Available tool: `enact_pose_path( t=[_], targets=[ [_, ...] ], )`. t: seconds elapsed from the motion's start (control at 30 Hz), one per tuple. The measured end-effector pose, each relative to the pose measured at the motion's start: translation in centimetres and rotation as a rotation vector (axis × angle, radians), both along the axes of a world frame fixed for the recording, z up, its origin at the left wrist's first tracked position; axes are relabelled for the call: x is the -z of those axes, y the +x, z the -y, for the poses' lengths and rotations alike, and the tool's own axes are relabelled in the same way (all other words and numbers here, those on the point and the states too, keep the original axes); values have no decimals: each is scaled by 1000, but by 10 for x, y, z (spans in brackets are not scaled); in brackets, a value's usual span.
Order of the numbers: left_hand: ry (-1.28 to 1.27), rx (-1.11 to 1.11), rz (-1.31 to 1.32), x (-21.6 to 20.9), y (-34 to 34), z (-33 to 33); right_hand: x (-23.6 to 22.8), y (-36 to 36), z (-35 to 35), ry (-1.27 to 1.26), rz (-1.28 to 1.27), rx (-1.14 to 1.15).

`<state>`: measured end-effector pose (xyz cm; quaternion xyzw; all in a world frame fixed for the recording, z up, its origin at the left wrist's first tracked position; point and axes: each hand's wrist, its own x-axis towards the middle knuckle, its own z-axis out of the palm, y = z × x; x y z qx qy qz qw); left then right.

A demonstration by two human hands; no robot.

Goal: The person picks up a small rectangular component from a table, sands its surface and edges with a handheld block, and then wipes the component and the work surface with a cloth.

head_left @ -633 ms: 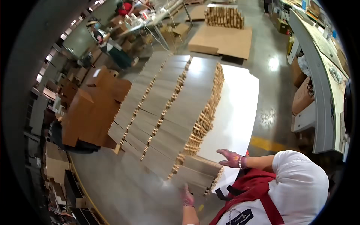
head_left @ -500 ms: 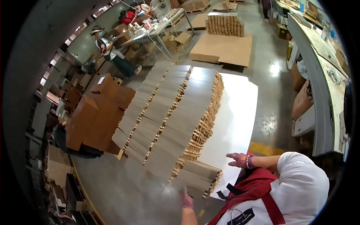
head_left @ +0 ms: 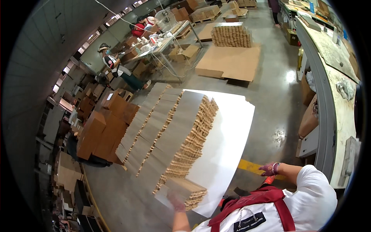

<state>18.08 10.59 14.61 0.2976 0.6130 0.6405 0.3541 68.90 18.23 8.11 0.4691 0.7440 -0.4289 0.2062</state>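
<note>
Rows of stacked grey-faced boards (head_left: 170, 127) with notched, tan edges lie on a large white sheet (head_left: 224, 135). A shorter stack of the same boards (head_left: 186, 187) sits at their near end. My left hand (head_left: 176, 202), pinkish and blurred by motion, is against the near left end of that short stack. Its fingers look stretched out, not wrapped round a board. Off to the right, beyond the sheet's edge, my right hand (head_left: 269, 169) hangs over the floor with its fingers apart and nothing in it. A band circles that wrist.
Brown cartons (head_left: 102, 133) stand left of the boards. A long workbench (head_left: 328, 77) runs along the right. Farther off, another board stack (head_left: 232, 36) rests on flat cardboard (head_left: 230, 62). A person (head_left: 119, 69) stands by a cluttered table (head_left: 166, 40). Yellow tape (head_left: 249, 166) marks the floor.
My right hand has swung right, away from over the white sheet. My left hand has come up against the short stack's end. The whole view has shifted.
</note>
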Motion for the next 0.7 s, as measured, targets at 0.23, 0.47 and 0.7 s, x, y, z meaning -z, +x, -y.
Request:
enact_pose_path(
  t=[0.23, 0.47, 0.7],
  targets=[
    [-239, 645, -290, -3, 240, -122, -44, 187, 6, 129, 125, 241],
    [-394, 872, -40, 25, 319, -216, -55, 233, 9, 148, -139, 440],
    [-240, 895, 464, 61, 340, -327, -95, 251, -68, 114, -67, 506]
  ],
)
